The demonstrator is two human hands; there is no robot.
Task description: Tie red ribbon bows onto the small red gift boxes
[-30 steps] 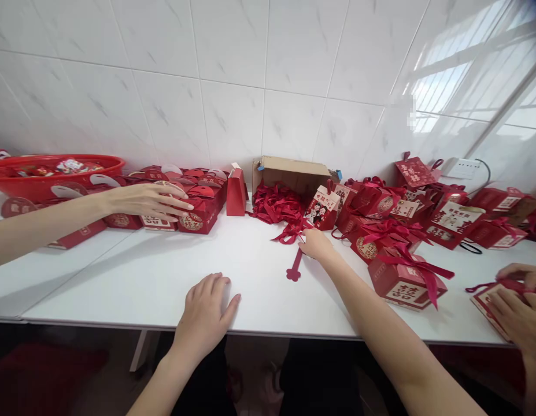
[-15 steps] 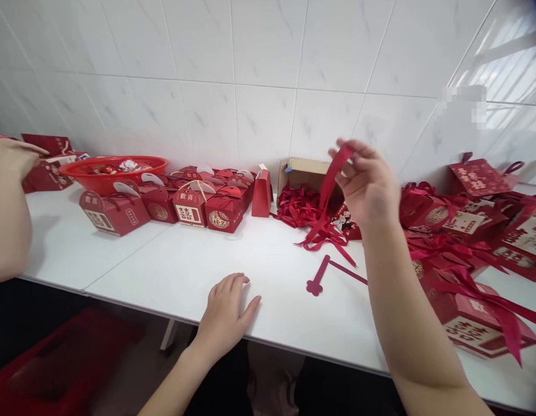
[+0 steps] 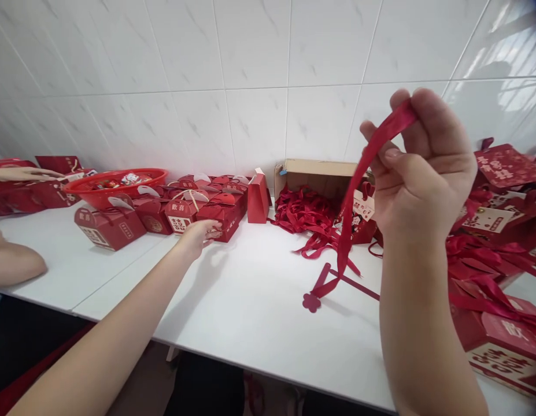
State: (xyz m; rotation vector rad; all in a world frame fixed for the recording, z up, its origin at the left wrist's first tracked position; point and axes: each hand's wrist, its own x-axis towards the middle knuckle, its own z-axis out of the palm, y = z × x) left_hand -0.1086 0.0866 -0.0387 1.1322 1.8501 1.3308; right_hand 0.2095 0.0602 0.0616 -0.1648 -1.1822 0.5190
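Observation:
My right hand [image 3: 417, 156] is raised above the table at the right, its fingers closed on one end of a red satin ribbon [image 3: 349, 214]. The ribbon hangs in a long strip, its lower end near a dark red flower-ended strip [image 3: 311, 301] on the table. My left hand [image 3: 197, 238] reaches forward over the table, fingers extended and slightly apart, at the front of a red gift box [image 3: 233, 222]. The fingertips cover part of that box's front; whether they press on it I cannot tell. More red gift boxes [image 3: 178, 222] stand around it.
A cardboard box [image 3: 322, 167] on its side spills red ribbons [image 3: 305, 211]. A narrow red box [image 3: 258, 199] stands beside it. A red basin [image 3: 98, 193] holds small packets. Ribbon-tied boxes [image 3: 506, 346] crowd the right. Another person's arm [image 3: 16, 259] rests at the left edge.
My right hand has lifted the ribbon up and to the right, away from the ribbon pile. My left hand has moved from the table's front edge forward and left to the gift box.

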